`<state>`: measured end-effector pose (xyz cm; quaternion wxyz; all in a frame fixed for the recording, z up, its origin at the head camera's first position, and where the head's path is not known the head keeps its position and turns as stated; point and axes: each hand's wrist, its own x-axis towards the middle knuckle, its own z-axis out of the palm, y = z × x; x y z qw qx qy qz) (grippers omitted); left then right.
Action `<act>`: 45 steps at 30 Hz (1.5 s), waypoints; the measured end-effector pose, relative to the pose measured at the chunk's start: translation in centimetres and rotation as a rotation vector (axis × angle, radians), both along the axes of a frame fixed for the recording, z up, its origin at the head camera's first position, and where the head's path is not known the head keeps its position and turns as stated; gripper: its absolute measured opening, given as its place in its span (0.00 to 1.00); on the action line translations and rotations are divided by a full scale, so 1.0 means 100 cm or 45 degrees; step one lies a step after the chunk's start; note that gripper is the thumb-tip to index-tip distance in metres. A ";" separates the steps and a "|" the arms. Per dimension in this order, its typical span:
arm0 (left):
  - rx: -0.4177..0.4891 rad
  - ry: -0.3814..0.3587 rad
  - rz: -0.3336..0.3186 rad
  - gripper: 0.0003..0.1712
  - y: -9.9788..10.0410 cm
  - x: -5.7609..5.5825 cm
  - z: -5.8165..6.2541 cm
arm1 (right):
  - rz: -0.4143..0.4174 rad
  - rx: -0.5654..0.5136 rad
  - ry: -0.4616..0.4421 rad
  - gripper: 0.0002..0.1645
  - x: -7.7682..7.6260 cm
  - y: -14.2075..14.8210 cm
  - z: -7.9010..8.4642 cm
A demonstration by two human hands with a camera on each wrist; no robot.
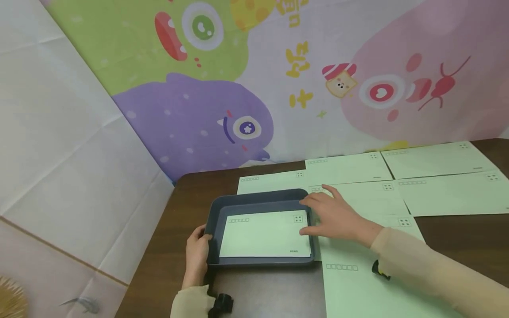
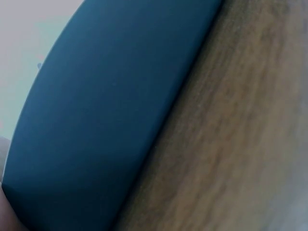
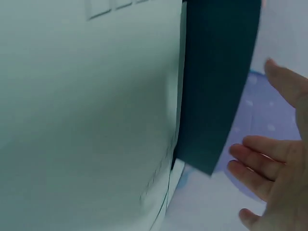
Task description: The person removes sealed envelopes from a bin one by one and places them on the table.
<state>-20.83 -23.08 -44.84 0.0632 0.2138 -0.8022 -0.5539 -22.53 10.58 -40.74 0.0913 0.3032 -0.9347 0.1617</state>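
Observation:
A dark blue-grey tray point(image 1: 254, 202) lies on the brown table, with a pale green envelope point(image 1: 262, 236) face up inside it. My left hand point(image 1: 196, 249) grips the tray's left side, the thumb over its rim and the other fingers mostly hidden outside. The left wrist view shows the tray's outer wall point(image 2: 106, 96) close up, beside the wood grain. Over the tray's right side hovers my right hand point(image 1: 336, 216), thumb and fingers spread. In the right wrist view its fingers point(image 3: 260, 161) stand apart from the tray wall point(image 3: 216, 82) and hold nothing.
Several more pale green envelopes point(image 1: 453, 192) cover the table's right part, some overlapping and one partly behind the tray. A grey surface point(image 1: 266, 291) lies in front of the tray. A cartoon-printed cloth point(image 1: 278, 88) hangs behind the table point(image 1: 175, 212), and white panels point(image 1: 71, 132) stand at left.

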 end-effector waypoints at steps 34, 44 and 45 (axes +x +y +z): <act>-0.006 -0.008 0.011 0.23 0.000 0.000 0.001 | -0.033 0.213 -0.231 0.60 -0.002 -0.041 -0.015; 0.004 -0.033 0.007 0.22 0.000 -0.001 0.000 | -0.037 0.087 -0.182 0.62 0.007 -0.038 -0.017; 0.009 -0.034 0.009 0.22 0.001 -0.001 0.000 | -0.033 0.084 -0.176 0.62 0.008 -0.038 -0.017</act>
